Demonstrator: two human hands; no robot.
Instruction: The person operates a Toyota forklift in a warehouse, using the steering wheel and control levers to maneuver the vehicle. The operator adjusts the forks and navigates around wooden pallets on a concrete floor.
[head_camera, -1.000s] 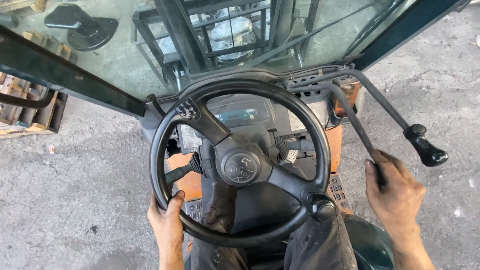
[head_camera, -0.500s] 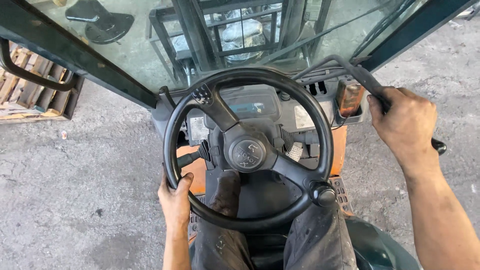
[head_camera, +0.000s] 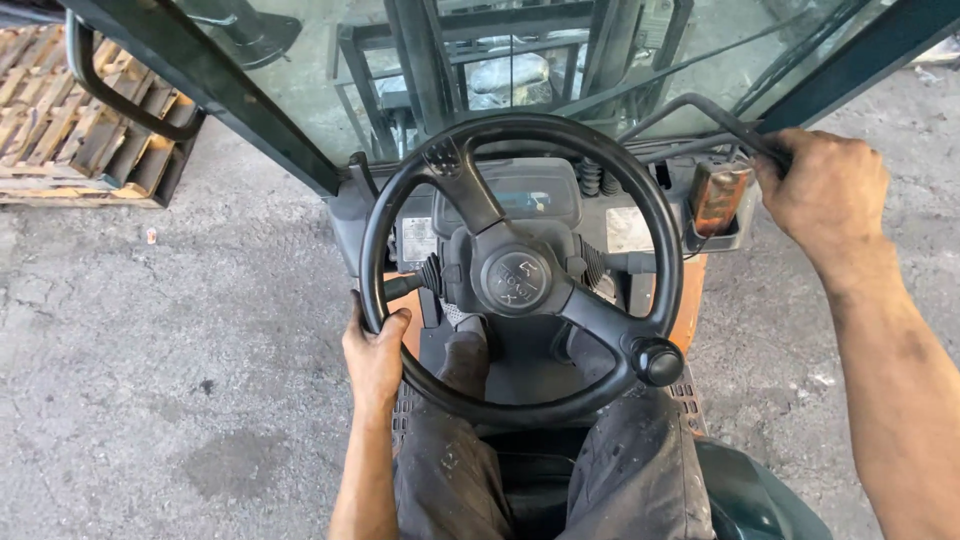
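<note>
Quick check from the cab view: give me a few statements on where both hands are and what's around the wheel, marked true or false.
1. The left hand grips the lower left rim of the steering wheel. True.
2. The right hand rests on the wheel's spinner knob. False: it is closed on a dark lever right of the wheel; the knob is free.
3. Wooden pallets lie at upper left. True.
4. The ground is grass. False: grey concrete floor.

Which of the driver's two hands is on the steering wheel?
The left hand, gripping the lower left rim of the black steering wheel. The right hand instead holds a dark lever beside the dashboard.
</note>
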